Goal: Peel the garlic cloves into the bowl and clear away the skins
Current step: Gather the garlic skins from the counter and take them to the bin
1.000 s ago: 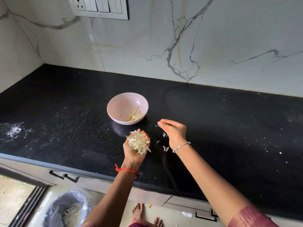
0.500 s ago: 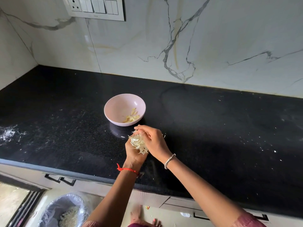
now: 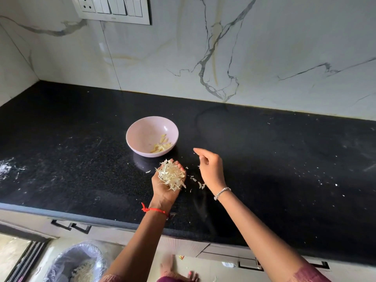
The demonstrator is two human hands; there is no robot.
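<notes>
Left hand (image 3: 162,193) cups the garlic skins (image 3: 171,175) palm-up, near the pink bowl (image 3: 140,135) of peeled cloves (image 3: 161,146). Right hand (image 3: 210,168) hovers loosely curled; whether it pinches anything is unclear. Sweep the loose scraps (image 3: 200,185) off the surface (image 3: 274,159) gently, holding the pile level.

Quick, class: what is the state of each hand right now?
Left hand: cupped palm-up, holding a heap of garlic skins.
Right hand: loosely curled over the countertop; cannot tell if it pinches a scrap.

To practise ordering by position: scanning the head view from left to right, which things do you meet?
In order: white smear on the counter → lined bin on the floor → pink bowl → right hand. The left hand with its garlic skins overlaps the bowl, so it is left out.
</notes>
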